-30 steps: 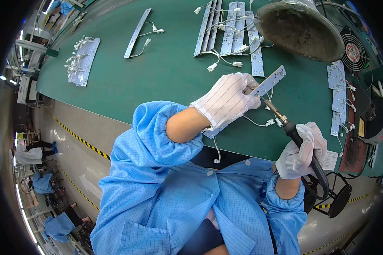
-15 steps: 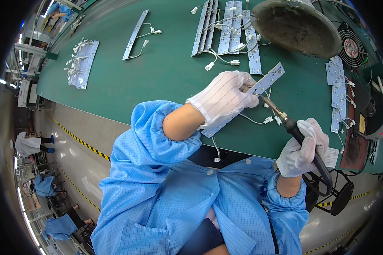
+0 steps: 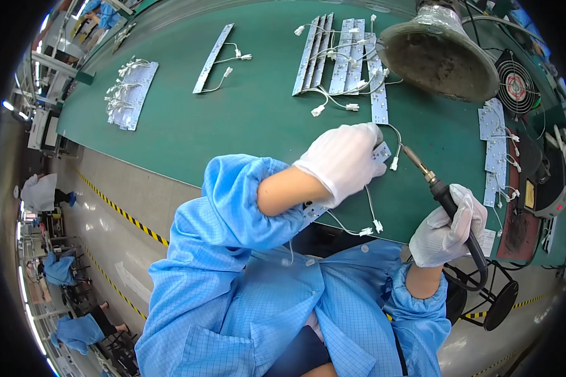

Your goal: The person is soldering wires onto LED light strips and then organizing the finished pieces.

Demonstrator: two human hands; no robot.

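Note:
In its white glove, my left hand [image 3: 343, 162] is closed round a narrow LED strip board [image 3: 381, 152]. The glove and sleeve cover most of the board; one end shows past the fingers, and a lower part [image 3: 314, 212] sticks out beneath the wrist. White leads with plugs [image 3: 377, 225] hang from it. My gloved right hand [image 3: 449, 229] grips a soldering iron [image 3: 442, 191] by its black handle. The iron's tip points up and left, a short gap from the board's near end, beside a white plug [image 3: 393, 164].
Several LED boards with leads [image 3: 346, 60] lie at the back, a single one [image 3: 214, 58] further left, and a stack [image 3: 138, 94] at far left. An extraction hood [image 3: 437, 60] overhangs the green table [image 3: 170, 138]. More boards [image 3: 495, 154] and a fan [image 3: 517, 85] are at right.
My left hand has drawn the board back toward my body, so less of its end shows. The iron's tip, earlier at the board by my fingers, is now apart from it.

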